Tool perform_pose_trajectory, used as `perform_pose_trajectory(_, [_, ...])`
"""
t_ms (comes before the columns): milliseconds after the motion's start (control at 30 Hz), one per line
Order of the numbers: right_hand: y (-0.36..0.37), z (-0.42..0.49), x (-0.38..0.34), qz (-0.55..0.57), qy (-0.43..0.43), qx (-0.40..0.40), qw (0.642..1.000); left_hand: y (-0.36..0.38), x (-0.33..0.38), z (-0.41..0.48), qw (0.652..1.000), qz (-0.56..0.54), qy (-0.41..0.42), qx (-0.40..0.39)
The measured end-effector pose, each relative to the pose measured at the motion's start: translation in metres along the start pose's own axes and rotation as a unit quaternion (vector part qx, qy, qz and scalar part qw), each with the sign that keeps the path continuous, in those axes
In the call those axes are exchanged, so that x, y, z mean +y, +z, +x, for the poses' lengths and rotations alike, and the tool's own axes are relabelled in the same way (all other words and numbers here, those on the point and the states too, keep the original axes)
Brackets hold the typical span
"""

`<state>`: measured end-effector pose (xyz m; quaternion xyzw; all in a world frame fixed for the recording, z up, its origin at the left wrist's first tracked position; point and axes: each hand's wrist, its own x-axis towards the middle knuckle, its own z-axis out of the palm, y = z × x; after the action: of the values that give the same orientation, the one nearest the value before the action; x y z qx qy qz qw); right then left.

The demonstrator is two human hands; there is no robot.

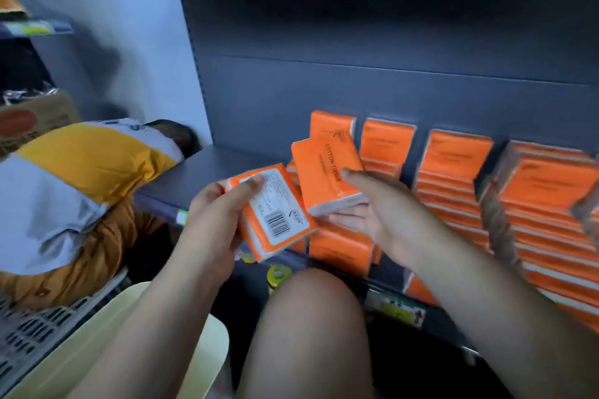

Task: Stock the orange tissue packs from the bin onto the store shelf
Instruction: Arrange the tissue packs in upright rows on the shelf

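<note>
My left hand (214, 220) grips an orange tissue pack (282, 223) with its barcode label facing up, just in front of the shelf edge. My right hand (372, 207) holds a second orange pack (324, 172), printed "COTTON TISSUE", from underneath, with the thumb on top, tilted above the dark shelf (207, 168). Several stacks of orange packs (453, 172) stand in rows along the shelf's right side, up against the back panel. The bin (42, 324), a grey perforated basket, sits at the lower left.
Another person in a yellow and white shirt (81, 178) crouches at the left, close to the shelf's left end. A cardboard box (35, 120) sits behind them. My knee (311, 317) and a pale stool (201, 343) lie below the shelf edge.
</note>
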<state>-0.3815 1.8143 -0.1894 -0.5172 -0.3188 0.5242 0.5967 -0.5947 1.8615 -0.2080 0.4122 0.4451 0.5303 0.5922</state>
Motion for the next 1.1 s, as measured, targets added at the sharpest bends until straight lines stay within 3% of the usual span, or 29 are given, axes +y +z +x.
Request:
perform_pose_trajectory(367, [-0.182, -0.051, -0.044, 0.061, -0.071, 0.152, 0.984, 0.179, -0.025, 0.001, 0.979, 0.004, -0.079, -0.186])
perform_pose_trajectory(633, [-0.236, -0.039, -0.048, 0.042, -0.105, 0.205, 0.972, 0.202, -0.066, 0.019, 0.954, -0.109, -0.154, -0.234])
perform_pose_trajectory(933, [-0.232, -0.010, -0.056, -0.116, -0.138, 0.233, 0.956, 0.196, -0.050, 0.025, 0.952, -0.050, -0.122, -0.278])
perform_pose_trajectory(1033, [-0.225, 0.005, -0.063, -0.239, -0.186, 0.249, 0.920, 0.188, -0.044, 0.032, 0.956, 0.010, -0.054, -0.290])
perform_pose_trajectory(1100, [-0.220, 0.016, -0.068, -0.356, -0.225, 0.257, 0.870, 0.184, -0.040, 0.036, 0.959, 0.015, -0.031, -0.280])
